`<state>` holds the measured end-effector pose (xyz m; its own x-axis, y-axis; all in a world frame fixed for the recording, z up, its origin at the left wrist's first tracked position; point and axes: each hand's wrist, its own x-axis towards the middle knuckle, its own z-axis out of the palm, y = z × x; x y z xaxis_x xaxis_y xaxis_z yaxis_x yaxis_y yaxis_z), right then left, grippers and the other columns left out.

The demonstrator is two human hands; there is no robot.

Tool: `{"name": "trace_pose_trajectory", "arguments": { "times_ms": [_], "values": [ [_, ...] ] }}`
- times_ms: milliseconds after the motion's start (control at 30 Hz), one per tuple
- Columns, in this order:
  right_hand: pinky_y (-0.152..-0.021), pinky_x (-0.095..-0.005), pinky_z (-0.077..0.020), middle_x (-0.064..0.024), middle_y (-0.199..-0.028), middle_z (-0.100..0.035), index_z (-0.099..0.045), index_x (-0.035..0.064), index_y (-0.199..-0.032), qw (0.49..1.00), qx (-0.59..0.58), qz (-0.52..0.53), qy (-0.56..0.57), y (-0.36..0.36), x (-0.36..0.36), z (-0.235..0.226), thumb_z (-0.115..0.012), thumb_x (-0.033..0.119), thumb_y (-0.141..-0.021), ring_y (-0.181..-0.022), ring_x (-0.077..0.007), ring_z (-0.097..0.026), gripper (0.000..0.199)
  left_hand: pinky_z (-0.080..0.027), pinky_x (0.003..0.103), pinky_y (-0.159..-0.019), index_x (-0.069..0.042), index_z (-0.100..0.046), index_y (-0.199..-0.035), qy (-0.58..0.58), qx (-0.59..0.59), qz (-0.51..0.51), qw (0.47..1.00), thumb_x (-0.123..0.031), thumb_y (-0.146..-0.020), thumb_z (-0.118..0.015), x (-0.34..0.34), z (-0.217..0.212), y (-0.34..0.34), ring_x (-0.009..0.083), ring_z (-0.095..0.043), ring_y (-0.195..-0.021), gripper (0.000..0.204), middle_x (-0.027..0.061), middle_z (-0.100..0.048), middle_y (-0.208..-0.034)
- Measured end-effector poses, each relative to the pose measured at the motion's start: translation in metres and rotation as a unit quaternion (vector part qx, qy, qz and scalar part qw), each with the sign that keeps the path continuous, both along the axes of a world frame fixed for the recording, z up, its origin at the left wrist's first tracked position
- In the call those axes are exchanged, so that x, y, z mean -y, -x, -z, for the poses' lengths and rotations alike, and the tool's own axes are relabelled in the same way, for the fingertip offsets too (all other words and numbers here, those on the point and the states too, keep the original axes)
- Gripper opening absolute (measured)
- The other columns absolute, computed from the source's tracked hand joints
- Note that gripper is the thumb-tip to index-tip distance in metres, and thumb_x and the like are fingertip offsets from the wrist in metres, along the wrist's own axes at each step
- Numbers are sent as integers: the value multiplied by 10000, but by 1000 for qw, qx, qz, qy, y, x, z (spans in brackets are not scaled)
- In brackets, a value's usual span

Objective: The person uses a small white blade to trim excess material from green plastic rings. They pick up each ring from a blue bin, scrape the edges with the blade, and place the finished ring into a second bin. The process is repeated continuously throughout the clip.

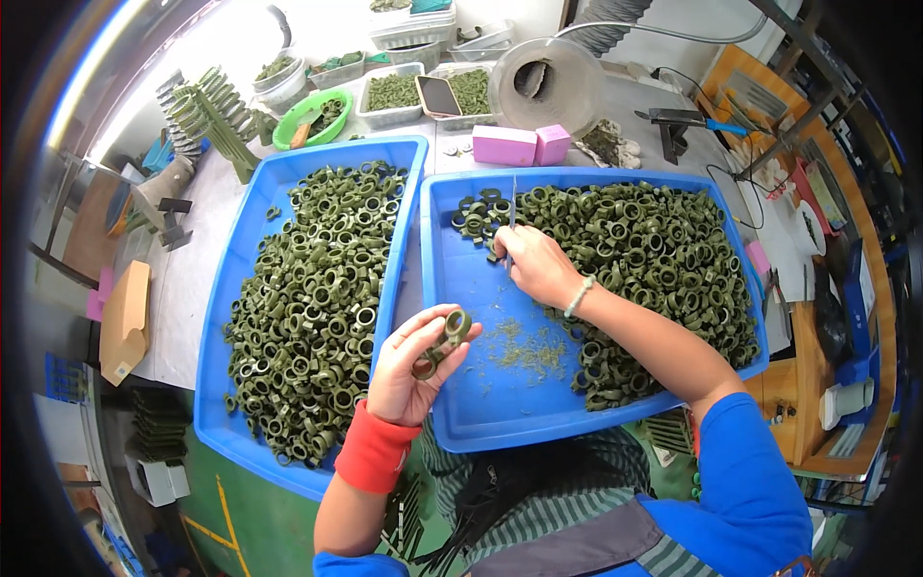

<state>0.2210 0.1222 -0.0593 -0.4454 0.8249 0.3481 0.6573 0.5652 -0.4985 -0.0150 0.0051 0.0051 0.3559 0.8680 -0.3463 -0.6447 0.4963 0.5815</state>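
My left hand (411, 363), with a red band at its wrist, is closed around dark green ring-shaped parts (458, 325). Two rings show between its fingers; whether they are joined I cannot tell. Over the right blue tray (471, 404), my right hand (540, 262) grips a thin metal blade (512, 204) pointing away from me. A heap of similar green ring parts (654, 260) fills that tray's right side, and a small group (478, 219) lies near its far left corner. Fine green shavings (527, 348) are scattered on its bottom.
To the left stands another blue tray (216, 385), heaped with green ring parts (317, 308). Behind the trays are pink blocks (504, 146), a phone (438, 96) on plastic tubs, a wide duct mouth (548, 87) and a green bowl (312, 119). A cardboard piece (126, 322) lies at far left.
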Motion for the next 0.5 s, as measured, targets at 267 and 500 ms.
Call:
{"name": "trace_pose_trajectory", "arguments": {
  "times_ms": [267, 500],
  "values": [
    [-704, -383, -525, -109, -807, -632, -564, 47, -839, 985, -145, -88, 16, 21, 66, -55, -643, -44, -783, -768, -297, -638, 133, -541, 207, -689, -89, -574, -1249, -67, -206, -21, 976, -105, -946, -686, 8, -1, -16, 74, -620, -834, 324, 7, -633, -1041],
    [-700, -324, -545, -90, -886, -657, -569, 44, -876, 975, -214, -58, 5, 20, 100, -75, -739, 4, -834, -784, -227, -662, 180, -459, 218, -599, 15, -663, -1165, -111, -199, -30, 973, -81, -940, -698, 10, 6, -16, 63, -553, -688, 246, 11, -642, -854]
  ]
}}
